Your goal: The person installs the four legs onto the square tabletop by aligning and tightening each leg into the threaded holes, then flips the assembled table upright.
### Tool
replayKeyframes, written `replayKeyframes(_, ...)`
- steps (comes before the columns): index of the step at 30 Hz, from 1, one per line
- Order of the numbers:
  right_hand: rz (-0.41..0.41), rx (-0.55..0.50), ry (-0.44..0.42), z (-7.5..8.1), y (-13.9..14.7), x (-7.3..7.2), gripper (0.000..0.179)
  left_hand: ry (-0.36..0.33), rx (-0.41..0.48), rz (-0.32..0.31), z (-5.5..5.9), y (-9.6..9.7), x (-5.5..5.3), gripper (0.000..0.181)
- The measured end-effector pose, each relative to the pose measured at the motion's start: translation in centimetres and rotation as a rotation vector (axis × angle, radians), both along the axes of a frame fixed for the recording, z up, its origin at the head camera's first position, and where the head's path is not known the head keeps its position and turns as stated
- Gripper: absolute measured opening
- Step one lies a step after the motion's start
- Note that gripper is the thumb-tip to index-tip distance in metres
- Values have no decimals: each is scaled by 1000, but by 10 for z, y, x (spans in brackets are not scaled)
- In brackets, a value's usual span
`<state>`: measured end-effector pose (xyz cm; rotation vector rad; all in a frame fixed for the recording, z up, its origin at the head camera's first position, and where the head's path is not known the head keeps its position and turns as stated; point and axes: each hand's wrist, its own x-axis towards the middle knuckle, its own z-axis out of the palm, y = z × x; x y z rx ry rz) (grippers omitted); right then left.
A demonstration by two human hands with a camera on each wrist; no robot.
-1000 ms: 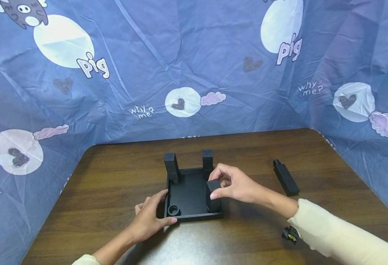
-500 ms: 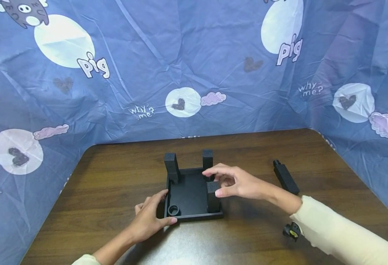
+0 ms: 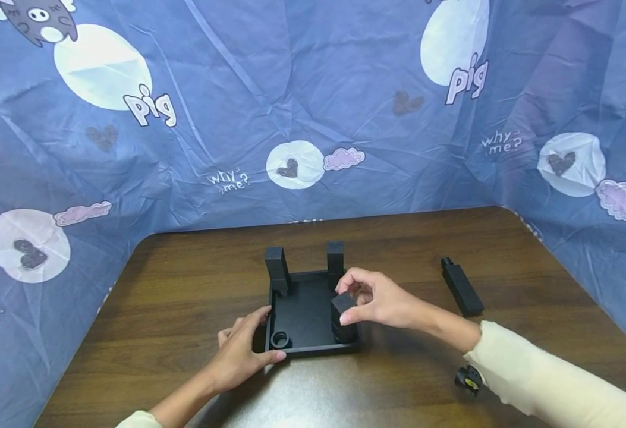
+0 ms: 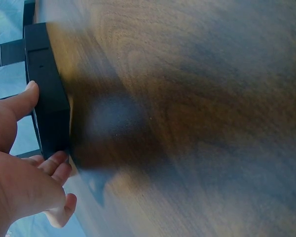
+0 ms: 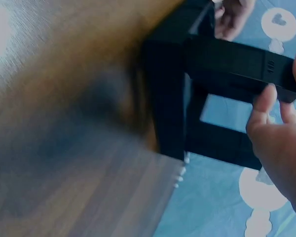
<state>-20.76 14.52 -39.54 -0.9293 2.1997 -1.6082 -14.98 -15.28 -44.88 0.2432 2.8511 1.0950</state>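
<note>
A black square tabletop (image 3: pixel 304 321) with a raised rim lies underside up on the wooden table. My left hand (image 3: pixel 240 351) grips its near left corner, thumb on the front edge and fingers along the left side. At the near right corner stands a square black leg (image 3: pixel 343 326); my right hand (image 3: pixel 379 300) pinches its top end between thumb and fingers. Two more legs rise at the far corners, the far left leg (image 3: pixel 277 267) and the far right leg (image 3: pixel 335 258). A round threaded socket (image 3: pixel 280 340) shows bare at the near left corner.
A loose black leg (image 3: pixel 462 290) with a threaded end lies on the table (image 3: pixel 184 285) to the right. A small black camera (image 3: pixel 468 379) sits at the right wrist. Blue printed cloth (image 3: pixel 211 119) hangs behind the table's far edge.
The right hand's fingers loosened and stretched past the near right leg, then came back to pinch its top. The leg's top now sits turned at an angle. The left hand stayed still.
</note>
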Motion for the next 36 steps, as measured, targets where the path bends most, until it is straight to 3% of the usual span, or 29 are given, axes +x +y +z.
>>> replayKeyframes(6, -42, 4, 0, -6, -5, 6, 40, 2, -8, 1, 0, 0, 0, 86)
replayKeyframes(14, 147, 93, 46, 6, 7, -4, 53, 2, -8, 4, 0, 0, 0, 86)
replayKeyframes(19, 211, 125, 50, 13, 11, -9, 44, 5, -10, 4, 0, 0, 0, 86)
replayKeyframes(26, 111, 55, -18, 12, 5, -5, 38, -9, 1, -4, 0, 0, 0, 87)
replayKeyframes(31, 8, 53, 10, 8, -5, 1, 39, -10, 2, -6, 0, 0, -1, 87)
replayKeyframes(36, -31, 67, 51, 2, -8, 4, 44, -6, 3, -8, 0, -1, 0, 87)
